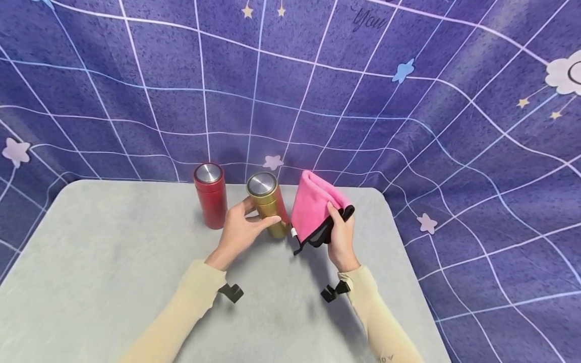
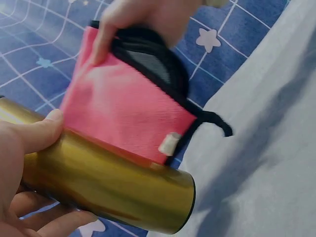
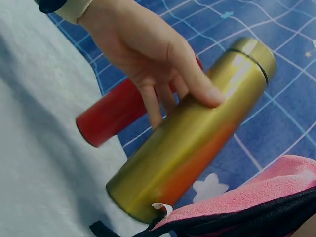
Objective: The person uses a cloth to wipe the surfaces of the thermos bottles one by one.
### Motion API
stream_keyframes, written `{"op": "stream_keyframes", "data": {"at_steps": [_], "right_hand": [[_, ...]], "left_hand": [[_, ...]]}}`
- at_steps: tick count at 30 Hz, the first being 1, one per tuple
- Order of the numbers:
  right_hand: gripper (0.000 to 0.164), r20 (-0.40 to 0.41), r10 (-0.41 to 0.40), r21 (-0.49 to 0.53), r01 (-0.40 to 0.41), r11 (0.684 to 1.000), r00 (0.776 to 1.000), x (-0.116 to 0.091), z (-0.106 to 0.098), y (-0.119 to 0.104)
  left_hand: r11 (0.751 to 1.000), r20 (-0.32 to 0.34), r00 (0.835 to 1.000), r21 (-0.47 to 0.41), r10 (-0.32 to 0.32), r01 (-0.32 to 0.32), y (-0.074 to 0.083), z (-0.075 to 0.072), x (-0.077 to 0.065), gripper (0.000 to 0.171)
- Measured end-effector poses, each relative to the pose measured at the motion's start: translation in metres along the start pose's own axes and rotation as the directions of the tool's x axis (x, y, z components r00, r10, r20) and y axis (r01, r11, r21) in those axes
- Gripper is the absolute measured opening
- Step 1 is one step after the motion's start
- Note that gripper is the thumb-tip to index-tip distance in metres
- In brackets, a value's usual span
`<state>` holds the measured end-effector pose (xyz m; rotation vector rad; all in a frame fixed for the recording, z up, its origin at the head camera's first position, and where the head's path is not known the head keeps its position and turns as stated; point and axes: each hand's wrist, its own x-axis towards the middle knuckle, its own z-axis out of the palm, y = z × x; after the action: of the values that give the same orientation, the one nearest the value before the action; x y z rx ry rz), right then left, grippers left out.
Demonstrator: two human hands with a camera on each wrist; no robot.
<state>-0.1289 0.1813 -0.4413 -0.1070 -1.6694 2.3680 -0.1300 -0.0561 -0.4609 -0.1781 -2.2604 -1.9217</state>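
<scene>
Red flask (image 1: pixel 213 204), silver-topped, upright near the far edge of a pale grey table (image 1: pixel 113 262), blue-purple backdrop (image 1: pixel 165 55) patterned with pale grid lines and stars (image 1: pixel 426 223).

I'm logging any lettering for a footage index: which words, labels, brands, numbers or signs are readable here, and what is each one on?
"You": on the purple backdrop, near the top of the head view.
Dark marks on the right sleeve: too small to read.
White tag on the pink cloth: no lettering can be made out.
Gold bottle and red bottle: no lettering visible.
</scene>
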Motion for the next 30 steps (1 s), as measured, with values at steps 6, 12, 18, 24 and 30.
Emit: {"op": "stream_keyframes", "data": {"at_steps": [6,12,18,24,30], "right_hand": [[0.036,-0.009,0.041,0.014,-0.041,0.999,0.999,-0.004,-0.008,0.013],[0.035,-0.01,0.06,0.02,-0.06,0.998,0.998,-0.005,-0.011,0.028],[0.035,-0.004,0.081,0.036,-0.081,0.996,0.997,-0.01,-0.01,0.037],[0.035,-0.002,0.1,0.069,-0.1,0.993,0.995,-0.017,-0.007,0.04],[0.036,-0.041,0.118,0.103,-0.113,0.988,0.992,-0.031,0.005,0.037]], "left_hand": [[0.999,-0.05,0.999,-0.033,-0.005,0.004,0.007,-0.011,-0.008,0.052],[0.995,-0.084,0.996,-0.098,0.026,-0.034,0.022,-0.015,-0.011,0.048],[0.978,-0.123,0.99,-0.191,0.064,-0.087,0.035,-0.013,-0.009,0.045],[0.962,-0.147,0.985,-0.244,0.091,-0.125,0.043,-0.006,-0.009,0.043],[0.959,-0.145,0.984,-0.245,0.107,-0.141,0.04,0.001,-0.01,0.045]]}}
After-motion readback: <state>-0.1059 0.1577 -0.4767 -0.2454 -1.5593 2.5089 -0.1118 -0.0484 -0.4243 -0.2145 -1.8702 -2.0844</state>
